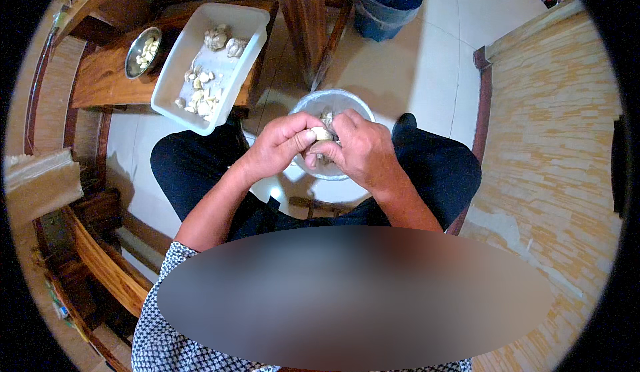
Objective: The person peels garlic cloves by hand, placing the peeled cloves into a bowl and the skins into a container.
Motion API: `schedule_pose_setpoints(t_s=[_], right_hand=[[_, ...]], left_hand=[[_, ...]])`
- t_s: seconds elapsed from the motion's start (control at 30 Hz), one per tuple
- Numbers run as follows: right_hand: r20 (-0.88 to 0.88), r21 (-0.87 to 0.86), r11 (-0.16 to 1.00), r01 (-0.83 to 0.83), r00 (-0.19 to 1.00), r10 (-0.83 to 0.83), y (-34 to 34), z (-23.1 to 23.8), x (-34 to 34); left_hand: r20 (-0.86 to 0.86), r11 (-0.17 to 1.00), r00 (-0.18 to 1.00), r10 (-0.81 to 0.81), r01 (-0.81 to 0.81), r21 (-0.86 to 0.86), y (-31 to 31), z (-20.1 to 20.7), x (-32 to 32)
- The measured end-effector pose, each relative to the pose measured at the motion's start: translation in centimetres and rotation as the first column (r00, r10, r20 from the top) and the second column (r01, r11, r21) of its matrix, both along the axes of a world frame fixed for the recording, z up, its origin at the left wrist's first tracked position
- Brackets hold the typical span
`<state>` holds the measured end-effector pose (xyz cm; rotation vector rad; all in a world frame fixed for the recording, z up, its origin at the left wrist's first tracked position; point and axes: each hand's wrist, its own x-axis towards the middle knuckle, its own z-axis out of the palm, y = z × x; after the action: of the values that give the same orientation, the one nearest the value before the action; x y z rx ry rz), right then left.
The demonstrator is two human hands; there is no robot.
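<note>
Between my legs stands a white bucket with garlic skins showing inside. Above it, my left hand is closed and pinches a pale garlic clove between thumb and fingers. My right hand meets it from the other side, its thumb and fingers pressed together at the same clove. To the left, a white plastic tray holds whole garlic bulbs at its far end and several loose cloves nearer to me. A metal bowl beside the tray contains peeled cloves.
Tray and bowl rest on a wooden bench. A dark wooden post rises beyond the bucket. Farther off stands a blue bin with a plastic liner. A patterned wall runs along the right, and a cardboard piece juts in at left.
</note>
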<state>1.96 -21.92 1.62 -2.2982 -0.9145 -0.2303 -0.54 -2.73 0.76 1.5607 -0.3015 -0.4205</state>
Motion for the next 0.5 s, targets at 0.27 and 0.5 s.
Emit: schedule_pose_setpoints(t_s=[0.27, 0.5], right_hand=[[0.074, -0.051, 0.998, -0.039, 0.996, 0.042, -0.2, 0.4, -0.6], [0.051, 0.019, 0.999, 0.026, 0.998, -0.027, 0.1, 0.6, -0.5]], left_hand=[[-0.109, 0.998, 0.994, 0.005, -0.011, -0.058, 0.0, -0.7, 0.0], [-0.181, 0.981, 0.982, -0.060, 0.024, -0.191, 0.1, -1.4, 0.0]])
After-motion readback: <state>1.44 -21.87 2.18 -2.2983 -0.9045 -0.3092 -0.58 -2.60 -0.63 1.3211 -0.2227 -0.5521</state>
